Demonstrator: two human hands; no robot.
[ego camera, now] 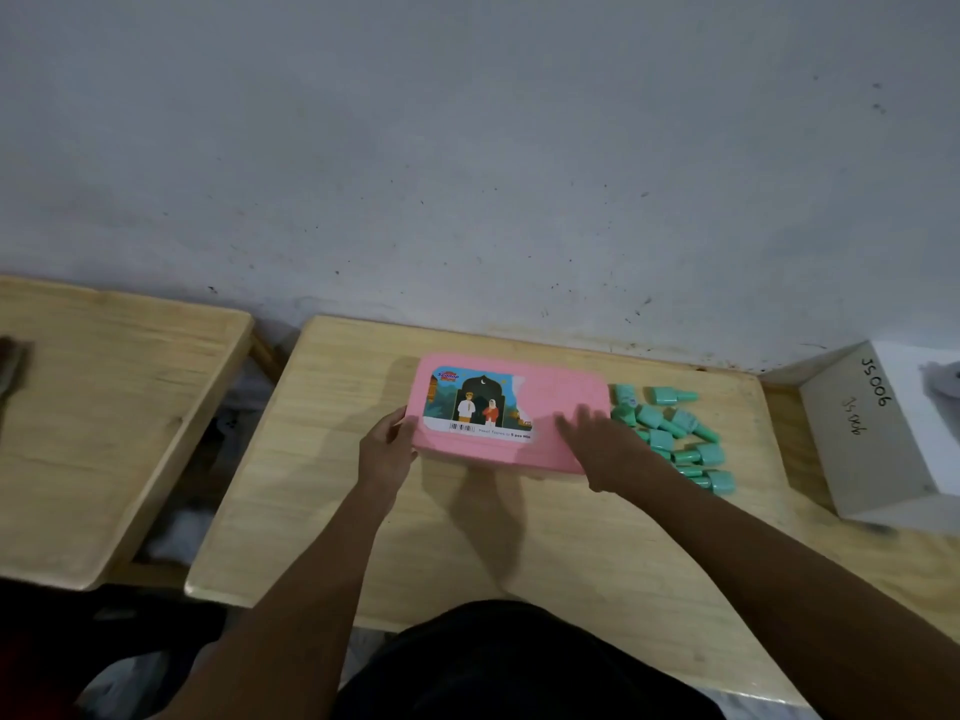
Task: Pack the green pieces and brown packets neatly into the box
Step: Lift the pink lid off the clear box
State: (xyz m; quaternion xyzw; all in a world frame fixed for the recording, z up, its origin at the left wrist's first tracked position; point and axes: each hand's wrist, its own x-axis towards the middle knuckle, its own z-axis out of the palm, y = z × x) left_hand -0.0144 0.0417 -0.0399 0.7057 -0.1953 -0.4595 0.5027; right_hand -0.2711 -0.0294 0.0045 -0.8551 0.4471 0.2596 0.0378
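Judged stiff and light, the pink rectangular plastic box (558, 400) is gripped at its 9 o'clock end by the left hand (387, 449) and pressed on top by the spread right hand (597, 441).

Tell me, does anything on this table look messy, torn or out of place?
Two things. The picture label on the pink box has a ragged right edge, as if partly torn off. The green pieces lie jumbled right of the box, pointing every way. No brown packets show.
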